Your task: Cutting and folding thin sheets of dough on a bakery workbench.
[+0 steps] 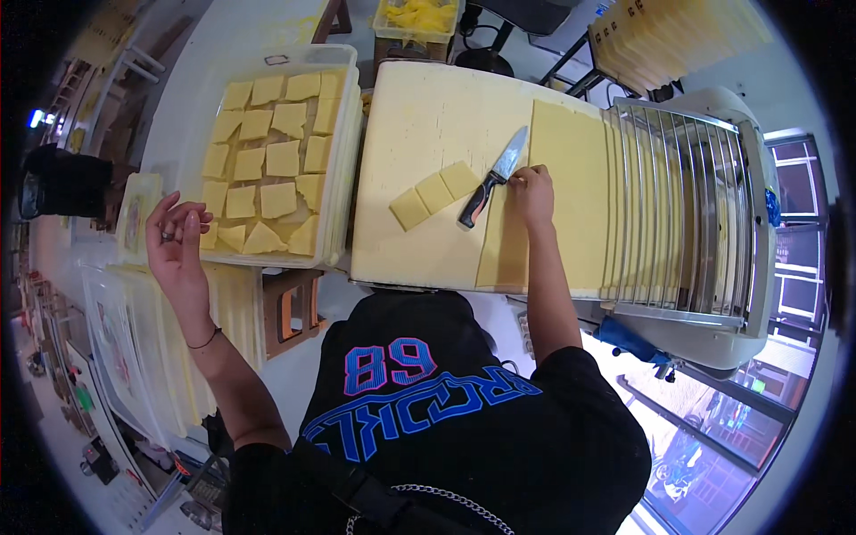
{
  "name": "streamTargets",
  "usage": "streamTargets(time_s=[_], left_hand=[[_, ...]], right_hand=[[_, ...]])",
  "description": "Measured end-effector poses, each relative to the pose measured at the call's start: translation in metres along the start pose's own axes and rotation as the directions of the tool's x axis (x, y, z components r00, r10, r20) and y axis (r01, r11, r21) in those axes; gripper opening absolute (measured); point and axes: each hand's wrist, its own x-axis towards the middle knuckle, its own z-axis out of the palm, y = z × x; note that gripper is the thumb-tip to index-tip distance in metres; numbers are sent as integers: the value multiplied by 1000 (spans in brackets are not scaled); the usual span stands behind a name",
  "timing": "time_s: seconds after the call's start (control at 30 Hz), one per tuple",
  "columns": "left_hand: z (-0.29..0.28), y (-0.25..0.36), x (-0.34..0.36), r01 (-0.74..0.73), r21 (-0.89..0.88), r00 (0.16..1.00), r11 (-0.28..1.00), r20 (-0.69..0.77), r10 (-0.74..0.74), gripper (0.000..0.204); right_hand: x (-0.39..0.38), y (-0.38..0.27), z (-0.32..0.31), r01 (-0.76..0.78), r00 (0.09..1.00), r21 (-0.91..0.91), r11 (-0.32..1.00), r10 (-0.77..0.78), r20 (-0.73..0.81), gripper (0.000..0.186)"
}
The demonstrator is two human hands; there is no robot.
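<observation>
My right hand is at the left edge of a wide pale-yellow dough sheet, its fingers closed together on that edge. Just left of those fingers a knife with a black and orange handle lies on the board, blade pointing away. A short row of square dough pieces rests left of the knife. My left hand is raised by the left rim of a clear plastic tub, fingers apart and nothing seen in them. Rows of dough squares lie inside the tub.
The cream board leads right to a machine with metal bars over the dough. Stacked clear tubs stand near left. Beyond the board are a container of yellow pieces and a rack of yellowish trays.
</observation>
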Motion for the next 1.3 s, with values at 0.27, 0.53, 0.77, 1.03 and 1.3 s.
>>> streamTargets(time_s=[0.27,0.53,0.77,1.03,1.3], left_hand=[[2,12,-14,-11,68,999,998,-47,14,32],[5,19,-35,26,114,994,993,-113,-13,31],[-16,-13,-62,124,163,936,979,-347,-60,28],[-86,-191,-144,308,21,857,951,-440,-268,25],[-98,-356,-93,641,-103,695,760,-342,-633,22]], right_hand=[[13,11,-13,24,998,169,985,-34,56,11],[12,-27,-61,-103,994,390,915,86,60,9],[1,-94,-95,36,988,613,789,65,-142,12],[-15,-68,-93,82,932,509,857,115,-343,17],[-35,0,-62,-63,944,-148,987,107,312,14]])
